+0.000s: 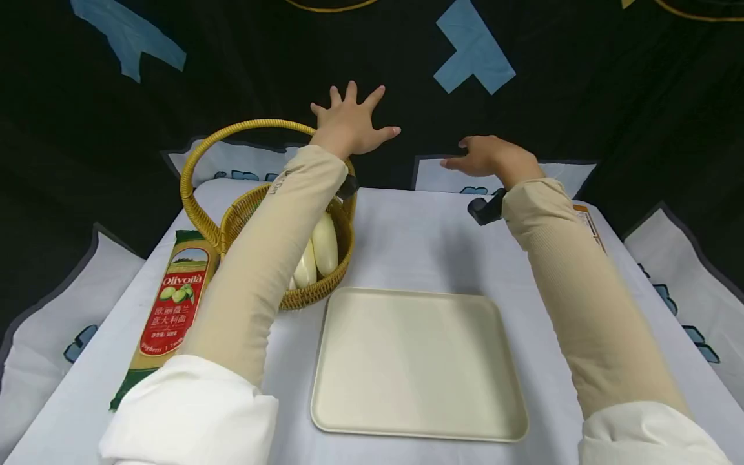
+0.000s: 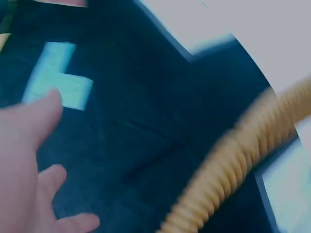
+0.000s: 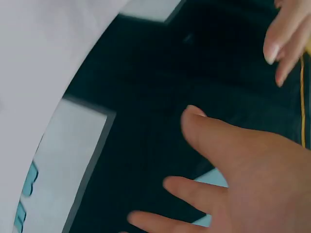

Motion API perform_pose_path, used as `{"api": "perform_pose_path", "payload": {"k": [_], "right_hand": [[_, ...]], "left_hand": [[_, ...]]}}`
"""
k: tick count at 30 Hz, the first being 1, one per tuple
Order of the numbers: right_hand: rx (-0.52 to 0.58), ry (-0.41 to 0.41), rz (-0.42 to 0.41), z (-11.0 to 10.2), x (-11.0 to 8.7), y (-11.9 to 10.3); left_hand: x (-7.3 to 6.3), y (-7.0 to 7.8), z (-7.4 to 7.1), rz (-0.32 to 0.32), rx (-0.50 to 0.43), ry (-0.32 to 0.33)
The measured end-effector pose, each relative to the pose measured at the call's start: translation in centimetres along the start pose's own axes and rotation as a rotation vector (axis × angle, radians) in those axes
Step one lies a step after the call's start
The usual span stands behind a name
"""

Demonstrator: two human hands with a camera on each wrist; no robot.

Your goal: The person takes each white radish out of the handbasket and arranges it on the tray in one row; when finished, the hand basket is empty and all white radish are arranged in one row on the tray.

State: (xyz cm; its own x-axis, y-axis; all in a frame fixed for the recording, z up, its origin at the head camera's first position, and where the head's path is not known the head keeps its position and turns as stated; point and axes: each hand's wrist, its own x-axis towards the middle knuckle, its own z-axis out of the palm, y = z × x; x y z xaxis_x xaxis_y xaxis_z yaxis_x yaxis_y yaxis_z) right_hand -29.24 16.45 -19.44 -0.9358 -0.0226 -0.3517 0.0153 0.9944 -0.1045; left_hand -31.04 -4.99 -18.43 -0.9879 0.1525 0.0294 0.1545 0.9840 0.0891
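My left hand point(image 1: 351, 123) is raised in the air past the back of the table, fingers spread wide and holding nothing. Below its wrist stands a wicker basket point(image 1: 308, 297) with a tall arched handle point(image 2: 228, 165). Smooth, pale, elongated vegetables point(image 1: 325, 245) lie in the basket, partly hidden by the left sleeve. My right hand point(image 1: 494, 157) hovers over the table's far edge, thumb and fingers extended, also holding nothing. Between the arms, nearer to me, a beige rectangular tray point(image 1: 415, 361) lies flat with a bare surface.
To the left of the basket lies a packet of Olivoilà pasta point(image 1: 174, 294), partly under the left sleeve. A flat item with an orange edge point(image 1: 588, 223) shows behind the right sleeve. White cloth covers the table point(image 1: 401, 245); a black curtain point(image 1: 395, 58) hangs behind.
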Motion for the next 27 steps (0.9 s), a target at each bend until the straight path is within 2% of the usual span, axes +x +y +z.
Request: {"api": "perform_pose_path", "payload": {"k": [3, 8, 12, 16, 18, 21, 24, 27], "right_hand": [[-0.026, -0.037, -0.073, 1.1, -0.2, -1.0], [-0.072, -0.070, -0.201, 4.2, -0.5, -2.1], [-0.063, -0.106, -0.270, 6.9, -1.0, -2.8], [-0.041, -0.143, -0.342, 9.2, -2.1, -3.3], [-0.031, -0.150, -0.380, 10.1, -2.8, -3.6], [-0.008, -0.150, -0.429, 11.5, -3.6, -3.9], [0.016, -0.140, -0.466, 12.9, -4.2, -4.1], [0.053, -0.124, -0.492, 14.1, -4.6, -4.2]], "left_hand": [[-1.4, -0.4, 0.3, 0.050, -0.085, 0.125], [-4.9, -1.3, 1.2, 0.150, -0.196, 0.416], [-8.3, -2.3, 2.8, 0.246, -0.313, 0.667], [-11.6, -4.1, 4.8, 0.274, -0.480, 0.933], [-13.1, -5.3, 6.0, 0.250, -0.552, 1.020], [-15.3, -7.4, 8.2, 0.184, -0.613, 1.088], [-17.3, -9.5, 11.2, 0.070, -0.667, 1.104], [-18.7, -11.3, 14.4, -0.072, -0.720, 1.064]]}}
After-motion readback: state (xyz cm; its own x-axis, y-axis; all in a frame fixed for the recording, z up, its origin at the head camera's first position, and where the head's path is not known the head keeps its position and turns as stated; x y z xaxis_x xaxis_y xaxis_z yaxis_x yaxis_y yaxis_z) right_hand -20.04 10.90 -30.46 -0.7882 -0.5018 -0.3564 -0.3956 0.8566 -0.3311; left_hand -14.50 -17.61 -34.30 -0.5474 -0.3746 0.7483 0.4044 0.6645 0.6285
